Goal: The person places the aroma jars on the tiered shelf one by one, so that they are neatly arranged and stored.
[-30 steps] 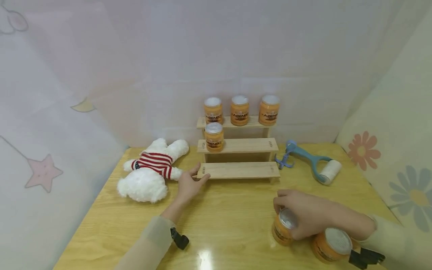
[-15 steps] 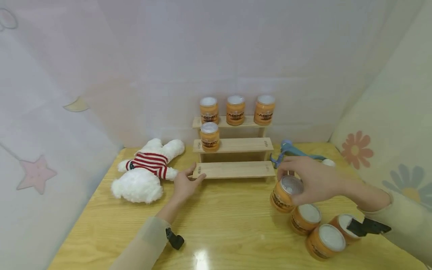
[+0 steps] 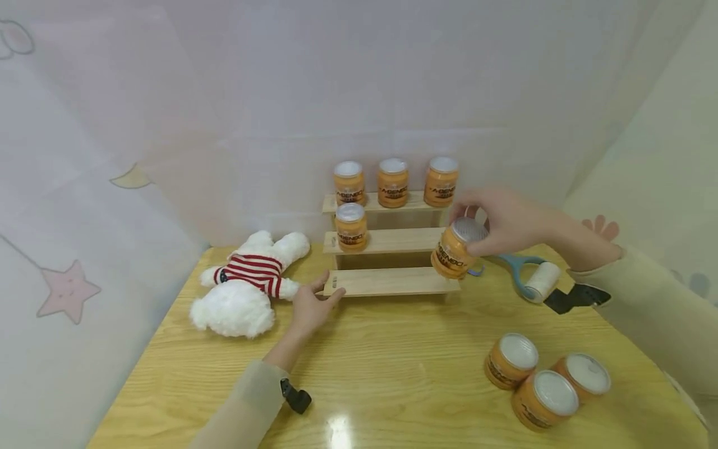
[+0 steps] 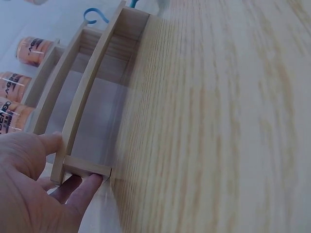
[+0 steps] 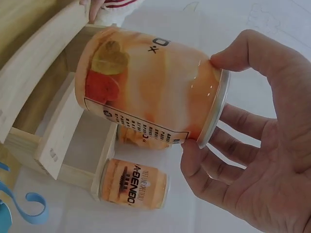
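Right hand (image 3: 502,224) raised, grip holding tilted jar (image 3: 453,251); left hand (image 3: 311,308) flat, grip wide

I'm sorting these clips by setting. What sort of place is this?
Probably a staged tabletop booth, not a real kitchen or shop. Patterned cloth curtains off the wooden table on all sides, and the items are an odd mix: a stepped wooden rack of orange jars, a plush toy and a lint roller.
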